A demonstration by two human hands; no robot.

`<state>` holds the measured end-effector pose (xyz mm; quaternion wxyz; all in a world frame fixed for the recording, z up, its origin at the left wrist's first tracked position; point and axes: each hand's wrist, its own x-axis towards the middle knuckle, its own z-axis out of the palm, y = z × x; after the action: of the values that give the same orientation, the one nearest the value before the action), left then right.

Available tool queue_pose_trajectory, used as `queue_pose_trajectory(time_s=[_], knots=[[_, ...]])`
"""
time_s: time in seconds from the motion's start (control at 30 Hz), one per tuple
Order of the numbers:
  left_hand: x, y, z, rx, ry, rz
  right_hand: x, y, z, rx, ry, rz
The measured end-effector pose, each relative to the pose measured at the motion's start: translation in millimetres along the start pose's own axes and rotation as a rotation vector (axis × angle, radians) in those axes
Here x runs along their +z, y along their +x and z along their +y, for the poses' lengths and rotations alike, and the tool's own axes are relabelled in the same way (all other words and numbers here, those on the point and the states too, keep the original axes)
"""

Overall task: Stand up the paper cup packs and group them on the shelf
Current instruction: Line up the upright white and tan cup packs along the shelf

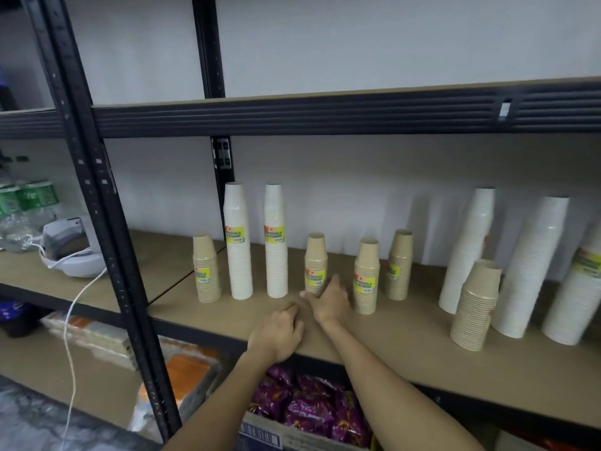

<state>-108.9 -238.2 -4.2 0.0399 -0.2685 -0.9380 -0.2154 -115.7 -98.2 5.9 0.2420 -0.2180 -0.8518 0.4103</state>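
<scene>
A black metal storage rack against a pale wall is carrying a brown board shelf [406, 340] lined with upright paper cup packs. A person's right hand [328, 299] is reaching to the foot of a short brown cup pack [315, 263], fingers spread narrowly and touching its base, though whether they are gripping it cannot be told. The left hand [279, 332] is resting just behind and left of the right, loosely curled on the bare board, holding nothing. Left of the hands, two tall white cup packs [238, 242] are standing side by side, with another short brown pack [206, 268] beyond them. Right of the hands, two more brown packs [366, 276] are standing close together; further right, tall white packs [530, 265] are leaning in a cluster around a squat brown pack [476, 304]. Below the arms, purple snack bags [312, 405] are filling a carton.
</scene>
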Motion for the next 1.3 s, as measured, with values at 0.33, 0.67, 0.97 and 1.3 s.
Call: queue_pose_trajectory(time_s=[0.33, 0.67, 0.97, 1.3], knots=[[5.5, -3.3, 10.9, 0.127, 0.037, 0.004, -47.4, -38.2, 41.0, -0.07, 0.072, 0.084], [20.9, 10.5, 44.6, 0.109, -0.129, -0.11, -80.1, -2.8, 58.7, 0.05, 0.118, 0.111], [28.6, 14.4, 42.9, 0.154, -0.096, -0.065, -73.3, 12.9, 61.1, -0.023, 0.021, -0.003], [51.1, 35.8, 71.2, 0.226, -0.145, -0.113, -109.4, 19.6, 90.9, 0.08, 0.215, 0.348]])
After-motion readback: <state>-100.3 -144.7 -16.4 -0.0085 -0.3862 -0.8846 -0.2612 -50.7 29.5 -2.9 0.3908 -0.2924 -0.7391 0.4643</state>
